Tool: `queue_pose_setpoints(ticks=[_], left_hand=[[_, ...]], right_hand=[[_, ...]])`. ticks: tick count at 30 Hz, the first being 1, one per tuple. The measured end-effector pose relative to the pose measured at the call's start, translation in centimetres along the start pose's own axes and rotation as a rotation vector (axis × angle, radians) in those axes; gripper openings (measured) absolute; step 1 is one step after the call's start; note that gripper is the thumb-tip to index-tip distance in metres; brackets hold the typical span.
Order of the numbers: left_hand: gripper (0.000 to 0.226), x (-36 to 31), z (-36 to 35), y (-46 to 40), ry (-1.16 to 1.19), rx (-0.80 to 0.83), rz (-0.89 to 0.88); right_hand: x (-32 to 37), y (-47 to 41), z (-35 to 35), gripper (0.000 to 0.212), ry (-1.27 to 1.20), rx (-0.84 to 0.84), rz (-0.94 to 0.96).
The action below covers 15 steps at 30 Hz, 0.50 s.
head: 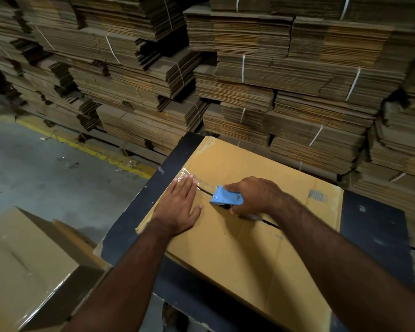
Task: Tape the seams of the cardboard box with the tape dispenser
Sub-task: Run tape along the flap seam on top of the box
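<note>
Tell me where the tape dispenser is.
The blue tape dispenser sits on the cardboard box's centre seam, gripped by the right hand, just right of the flat left hand.

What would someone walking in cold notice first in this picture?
Probably the bright blue plastic tape dispenser, gripped by the right hand on the centre seam of the flat tan cardboard box in mid-frame. Beside it the left hand presses flat on clear tape at the box's left edge. Behind rises a wall of strapped brown flattened-cardboard bundles.

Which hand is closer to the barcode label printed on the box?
Right. The right hand, gripping the blue tape dispenser mid-seam, lies nearer the barcode label. The left hand presses flat at the box's far-left end.
</note>
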State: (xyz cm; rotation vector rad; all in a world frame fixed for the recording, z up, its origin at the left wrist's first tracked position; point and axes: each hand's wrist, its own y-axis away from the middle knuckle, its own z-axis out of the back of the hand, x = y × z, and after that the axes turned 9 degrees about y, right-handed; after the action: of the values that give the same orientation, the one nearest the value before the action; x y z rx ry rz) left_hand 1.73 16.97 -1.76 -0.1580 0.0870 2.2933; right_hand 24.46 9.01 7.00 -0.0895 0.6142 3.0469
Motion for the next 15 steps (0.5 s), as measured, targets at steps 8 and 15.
queue_pose_setpoints(ticks=[8,15], left_hand=[[0.074,-0.5,-0.7,-0.4,-0.004,0.094,-0.087],[0.075,-0.8,-0.3,0.4,-0.005,0.133,-0.154]], right_hand=[[0.4,0.4,-0.3,0.071,0.012,-0.023,-0.028],[0.3,1.0,-0.8,0.072,0.0,-0.042,-0.038]])
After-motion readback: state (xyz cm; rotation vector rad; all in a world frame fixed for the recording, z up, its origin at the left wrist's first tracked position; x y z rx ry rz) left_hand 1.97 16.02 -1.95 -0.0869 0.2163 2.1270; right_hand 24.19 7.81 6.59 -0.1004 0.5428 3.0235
